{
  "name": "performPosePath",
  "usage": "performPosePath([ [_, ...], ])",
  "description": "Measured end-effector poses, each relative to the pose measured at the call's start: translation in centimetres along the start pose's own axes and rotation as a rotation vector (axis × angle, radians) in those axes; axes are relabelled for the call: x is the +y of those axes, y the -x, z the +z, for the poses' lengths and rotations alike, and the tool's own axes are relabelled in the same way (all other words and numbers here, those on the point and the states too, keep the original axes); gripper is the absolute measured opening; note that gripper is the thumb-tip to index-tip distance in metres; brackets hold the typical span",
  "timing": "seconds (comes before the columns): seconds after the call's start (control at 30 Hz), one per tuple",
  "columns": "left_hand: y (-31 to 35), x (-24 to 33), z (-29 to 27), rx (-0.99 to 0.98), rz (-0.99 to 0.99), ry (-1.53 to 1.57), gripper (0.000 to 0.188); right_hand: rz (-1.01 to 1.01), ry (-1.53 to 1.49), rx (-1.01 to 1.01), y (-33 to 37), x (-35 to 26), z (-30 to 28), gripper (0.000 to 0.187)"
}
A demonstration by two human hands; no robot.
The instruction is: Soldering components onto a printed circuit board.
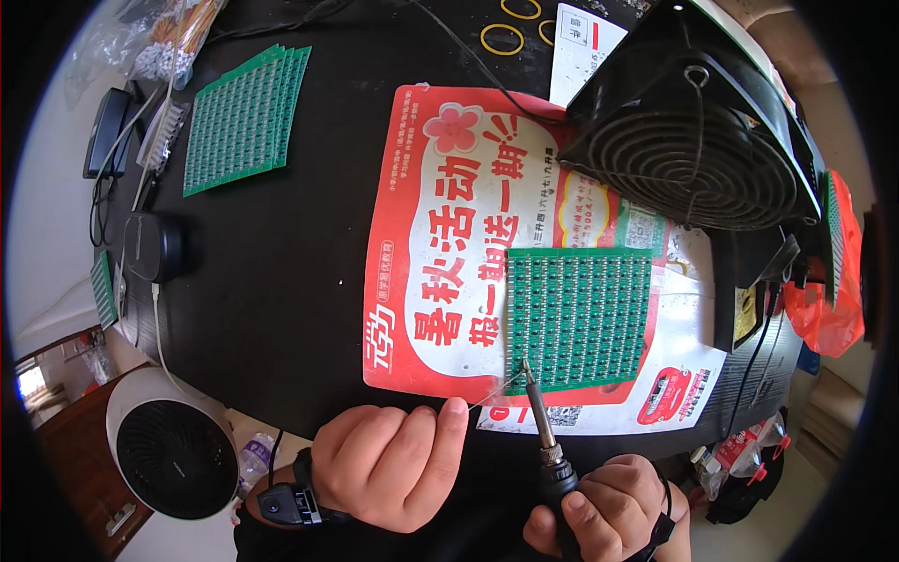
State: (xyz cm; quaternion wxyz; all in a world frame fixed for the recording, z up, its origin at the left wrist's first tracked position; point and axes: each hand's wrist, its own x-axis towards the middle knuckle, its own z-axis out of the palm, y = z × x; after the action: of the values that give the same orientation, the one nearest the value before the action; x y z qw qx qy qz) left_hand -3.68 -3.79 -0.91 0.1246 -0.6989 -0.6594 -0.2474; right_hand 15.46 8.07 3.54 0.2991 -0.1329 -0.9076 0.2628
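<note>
A green circuit board panel (pixel 579 317) with rows of small parts lies on a red and white printed sheet (pixel 412 215). My right hand (pixel 609 510) grips a soldering iron (pixel 545 431) by its dark handle, and the iron's tip rests at the panel's lower left part. Pinched between thumb and finger of my left hand (pixel 393 464) is a thin solder wire (pixel 492 393). The wire's far end reaches the panel close to the iron's tip. Whether solder is melting there is too small to tell.
A stack of green panels (pixel 245 122) lies at the far left of the dark table (pixel 272 309). At the right stands a black fan (pixel 693 131) with a round grille. Yellow rubber bands (pixel 502 39) lie at the back. A white fan (pixel 178 459) stands below the table's left edge.
</note>
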Motion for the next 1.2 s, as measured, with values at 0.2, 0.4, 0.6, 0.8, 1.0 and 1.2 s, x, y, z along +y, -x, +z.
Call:
performPosePath([
  [0.2, -0.13, -0.11, -0.12, -0.010, 0.015, 0.019, 0.021, -0.041, -0.023, 0.031, 0.29, 0.04, -0.08, 0.024],
  [0.4, -0.10, -0.11, -0.27, -0.018, 0.029, 0.016, 0.020, -0.035, 0.006, 0.041, 0.36, -0.09, 0.07, 0.023],
  [0.6, -0.15, -0.04, -0.41, -0.045, 0.023, 0.014, 0.019, -0.074, 0.003, 0.060, 0.51, 0.20, 0.25, 0.021],
  [0.8, -0.28, 0.04, -0.50, -0.054, 0.021, 0.011, 0.018, -0.079, -0.002, 0.063, 0.55, 0.09, 0.16, 0.020],
  [1.0, -0.14, -0.06, -0.39, -0.043, 0.042, 0.006, 0.017, -0.112, -0.032, 0.081, 0.60, 0.24, 0.29, 0.020],
  [1.2, -0.11, -0.02, -0.41, -0.050, 0.040, 0.006, 0.018, -0.122, -0.016, 0.092, 0.74, 0.29, 0.44, 0.019],
])
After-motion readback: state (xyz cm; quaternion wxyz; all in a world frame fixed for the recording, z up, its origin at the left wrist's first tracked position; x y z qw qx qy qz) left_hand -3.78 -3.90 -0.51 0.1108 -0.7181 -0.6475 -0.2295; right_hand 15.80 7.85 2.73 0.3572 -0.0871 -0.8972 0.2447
